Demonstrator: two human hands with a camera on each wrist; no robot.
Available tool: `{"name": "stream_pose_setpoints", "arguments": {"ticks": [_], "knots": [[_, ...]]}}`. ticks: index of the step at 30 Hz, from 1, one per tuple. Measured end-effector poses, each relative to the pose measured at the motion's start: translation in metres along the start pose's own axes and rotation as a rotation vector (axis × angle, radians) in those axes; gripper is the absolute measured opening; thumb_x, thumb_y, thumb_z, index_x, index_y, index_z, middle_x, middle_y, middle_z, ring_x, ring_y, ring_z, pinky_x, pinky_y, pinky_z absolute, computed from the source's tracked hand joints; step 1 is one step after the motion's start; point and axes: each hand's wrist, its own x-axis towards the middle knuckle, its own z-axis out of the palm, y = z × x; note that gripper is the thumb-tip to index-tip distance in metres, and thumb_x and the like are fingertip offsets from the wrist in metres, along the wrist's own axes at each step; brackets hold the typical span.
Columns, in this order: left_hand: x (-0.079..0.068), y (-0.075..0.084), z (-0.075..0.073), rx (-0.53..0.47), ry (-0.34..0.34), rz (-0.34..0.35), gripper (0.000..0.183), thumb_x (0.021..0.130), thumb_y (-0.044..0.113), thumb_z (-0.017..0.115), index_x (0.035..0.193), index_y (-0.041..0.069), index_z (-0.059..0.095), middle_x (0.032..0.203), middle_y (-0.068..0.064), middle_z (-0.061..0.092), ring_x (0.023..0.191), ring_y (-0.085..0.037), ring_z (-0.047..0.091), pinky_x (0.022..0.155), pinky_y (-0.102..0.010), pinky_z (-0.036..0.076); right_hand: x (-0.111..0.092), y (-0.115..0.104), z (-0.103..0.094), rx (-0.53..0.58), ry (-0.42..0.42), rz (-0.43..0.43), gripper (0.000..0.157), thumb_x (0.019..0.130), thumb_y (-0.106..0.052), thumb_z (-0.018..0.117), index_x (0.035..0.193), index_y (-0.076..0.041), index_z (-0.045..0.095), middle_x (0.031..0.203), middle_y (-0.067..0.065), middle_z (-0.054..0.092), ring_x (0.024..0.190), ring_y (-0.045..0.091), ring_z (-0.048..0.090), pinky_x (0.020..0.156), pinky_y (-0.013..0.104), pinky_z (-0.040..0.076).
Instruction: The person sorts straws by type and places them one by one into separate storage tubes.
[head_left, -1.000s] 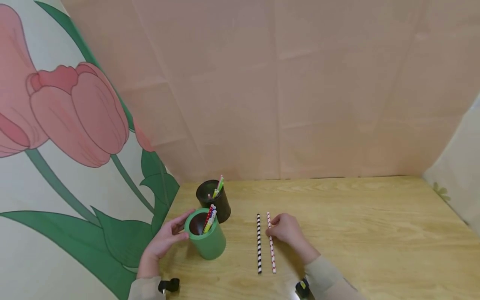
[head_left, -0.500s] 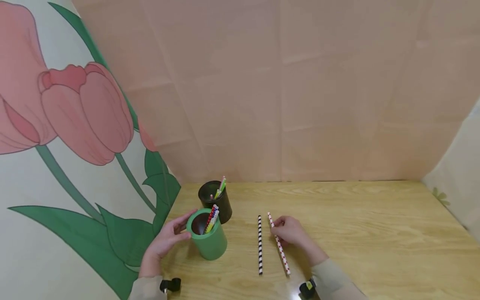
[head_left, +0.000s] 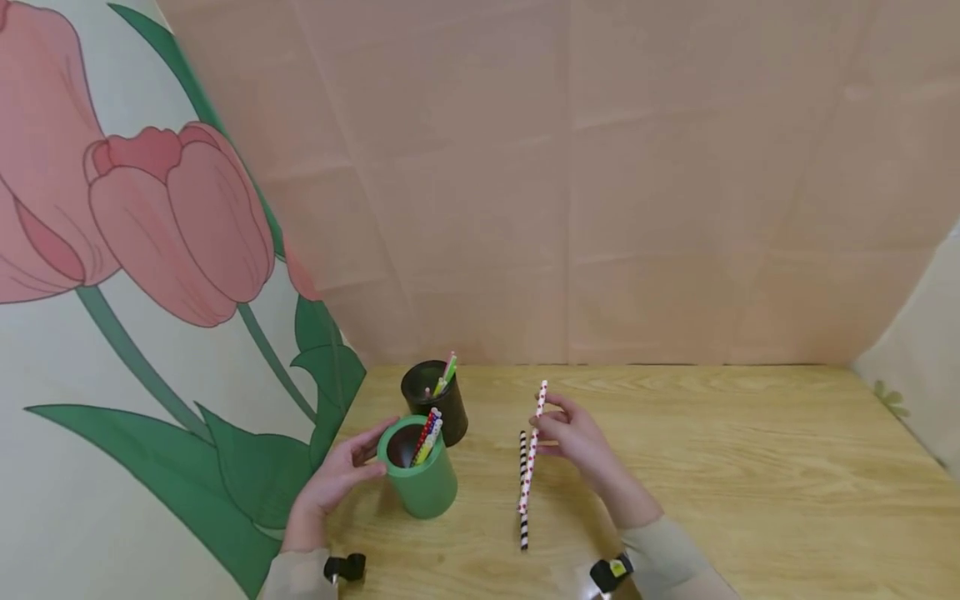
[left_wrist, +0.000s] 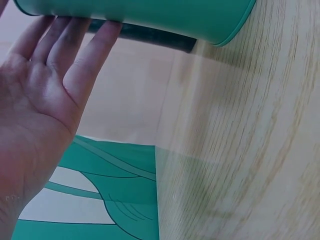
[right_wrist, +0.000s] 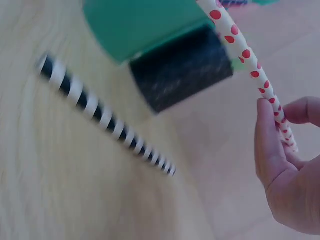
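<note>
My left hand (head_left: 339, 473) holds the left side of a green cup (head_left: 427, 487), thumb in front and fingers reaching behind. In the left wrist view the fingers (left_wrist: 82, 65) lie against its wall, and the thumb is hidden. Several patterned straws (head_left: 426, 437) stand in the cup. My right hand (head_left: 577, 437) pinches a white paper straw with red dots (head_left: 532, 450), raised off the table and tilted. Behind that straw, a black-and-white striped straw (head_left: 523, 533) lies on the table, partly covered in the head view but whole in the right wrist view.
Just behind the green cup stands a black cup (head_left: 450, 417) with several straws in it. The wooden table (head_left: 712, 467) extends to the right. A tulip-printed panel (head_left: 225, 392) borders it on the left, and a pinkish sheet (head_left: 637, 208) hangs at the back.
My right hand has picked the red-dotted straw up off the table, turned it and raised it across the striped straw. The left hand stays at the green cup.
</note>
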Motion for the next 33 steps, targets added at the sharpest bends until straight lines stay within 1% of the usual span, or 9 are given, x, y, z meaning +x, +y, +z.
{"name": "stream_pose_setpoints", "arguments": {"ticks": [3,6,9,11,14,20,24,29,33], "knots": [[0.000,-0.001,0.000,0.010,0.001,-0.004,0.070,0.103,0.008,0.071,0.164,-0.002,0.038,0.169,-0.023,0.035,0.148,-0.016,0.047,0.114,-0.025,0.043,-0.004,-0.015,0.014,0.093,0.008,-0.037,0.049,0.104,-0.004,0.064,0.150,0.004,0.050,0.105,0.007,0.072,0.089,0.020,0.071,0.082,0.037,0.065],[0.002,-0.001,0.000,0.019,-0.004,-0.005,0.070,0.103,0.008,0.071,0.164,-0.002,0.037,0.169,-0.022,0.036,0.151,-0.024,0.044,0.115,-0.027,0.042,-0.009,-0.031,0.029,0.200,0.047,-0.093,0.043,0.104,-0.004,0.063,0.146,0.002,0.054,0.104,0.005,0.073,0.091,0.022,0.072,0.084,0.039,0.065],[0.002,-0.001,0.001,0.017,-0.008,0.004,0.069,0.104,0.007,0.071,0.164,-0.001,0.038,0.168,-0.023,0.036,0.149,-0.020,0.046,0.115,-0.026,0.042,-0.015,-0.046,0.046,0.292,0.114,-0.159,0.036,0.105,-0.005,0.062,0.141,0.000,0.057,0.102,0.005,0.073,0.091,0.023,0.075,0.086,0.041,0.065],[0.001,-0.001,0.001,0.011,-0.006,0.006,0.069,0.104,0.008,0.071,0.164,-0.001,0.038,0.168,-0.023,0.037,0.146,-0.012,0.049,0.114,-0.025,0.043,-0.018,-0.053,0.057,0.347,0.149,-0.210,0.031,0.106,-0.005,0.062,0.137,-0.001,0.058,0.102,0.006,0.074,0.091,0.024,0.076,0.085,0.043,0.065],[-0.001,-0.002,0.000,0.010,-0.002,0.012,0.070,0.104,0.008,0.071,0.164,-0.001,0.038,0.168,-0.023,0.037,0.144,-0.007,0.050,0.113,-0.023,0.042,-0.022,-0.059,0.070,0.401,0.175,-0.281,0.027,0.107,-0.005,0.061,0.134,-0.001,0.059,0.099,0.006,0.074,0.090,0.024,0.077,0.084,0.043,0.065],[0.000,-0.004,0.000,0.015,-0.005,0.026,0.069,0.103,0.006,0.070,0.164,-0.003,0.037,0.168,-0.024,0.036,0.144,-0.007,0.050,0.114,-0.023,0.042,-0.021,-0.060,0.087,0.456,0.195,-0.335,0.023,0.109,-0.004,0.058,0.131,-0.001,0.060,0.099,0.008,0.073,0.090,0.022,0.077,0.082,0.040,0.066],[0.001,-0.004,-0.001,0.012,-0.009,0.035,0.070,0.103,0.005,0.070,0.164,-0.004,0.037,0.168,-0.025,0.036,0.143,-0.008,0.051,0.114,-0.025,0.043,-0.018,-0.062,0.099,0.499,0.220,-0.387,0.029,0.109,-0.005,0.058,0.139,-0.006,0.059,0.102,0.010,0.072,0.092,0.023,0.077,0.084,0.041,0.065],[0.000,-0.004,-0.001,0.003,-0.005,0.029,0.070,0.103,0.006,0.070,0.164,-0.005,0.036,0.167,-0.024,0.037,0.142,-0.007,0.052,0.111,-0.025,0.047,-0.016,-0.062,0.114,0.468,0.192,-0.489,0.040,0.109,-0.003,0.059,0.148,-0.009,0.054,0.107,0.013,0.070,0.099,0.033,0.075,0.090,0.045,0.064],[-0.001,-0.004,0.000,-0.003,-0.004,0.019,0.069,0.104,0.006,0.070,0.164,-0.002,0.038,0.168,-0.021,0.038,0.142,-0.008,0.052,0.108,-0.026,0.049,-0.017,-0.057,0.121,0.429,0.172,-0.509,0.041,0.108,-0.001,0.059,0.148,-0.009,0.054,0.110,0.017,0.070,0.102,0.032,0.074,0.090,0.044,0.063]]}}
